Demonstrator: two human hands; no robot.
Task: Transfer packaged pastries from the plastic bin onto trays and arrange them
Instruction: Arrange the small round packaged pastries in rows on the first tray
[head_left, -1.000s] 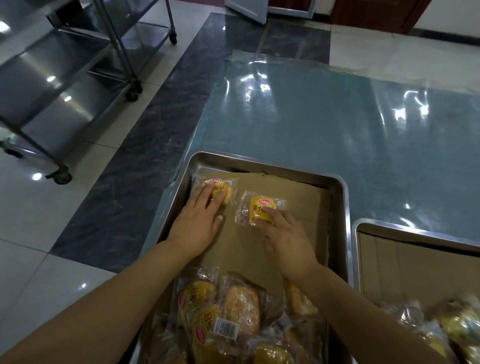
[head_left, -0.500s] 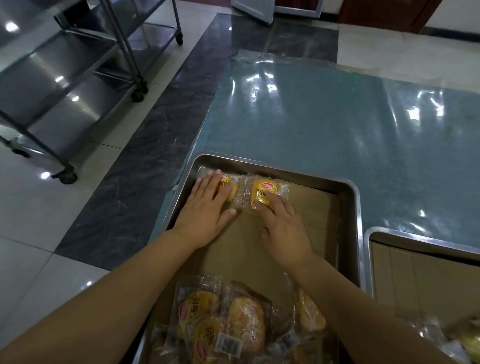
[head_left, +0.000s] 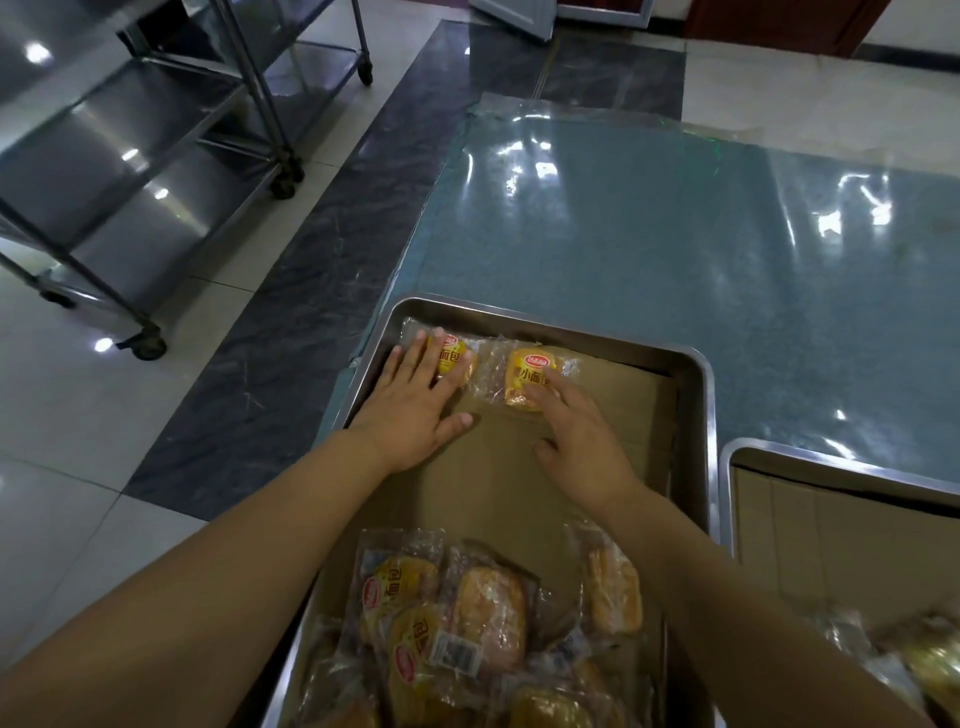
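A steel tray (head_left: 702, 395) lined with brown cardboard lies in front of me on the table. Two small pastries in clear wrappers with yellow labels lie side by side at its far left corner. My left hand (head_left: 415, 410) lies flat with straight fingers on the left pastry (head_left: 454, 362). My right hand (head_left: 576, 441) touches the near edge of the right pastry (head_left: 527, 376) with straight fingertips. A heap of several packaged pastries (head_left: 467, 623) fills the tray's near end between my forearms.
A second cardboard-lined steel tray (head_left: 810, 460) sits to the right, with more packaged pastries (head_left: 919, 660) at its near end. Beyond the trays stretches the blue-green table top (head_left: 675, 234) under clear film. Wheeled steel shelving (head_left: 130, 171) stands on the floor at left.
Both hands have slid the two pastries away from me into the tray's far left corner. The right pastry now lies close beside the left one.
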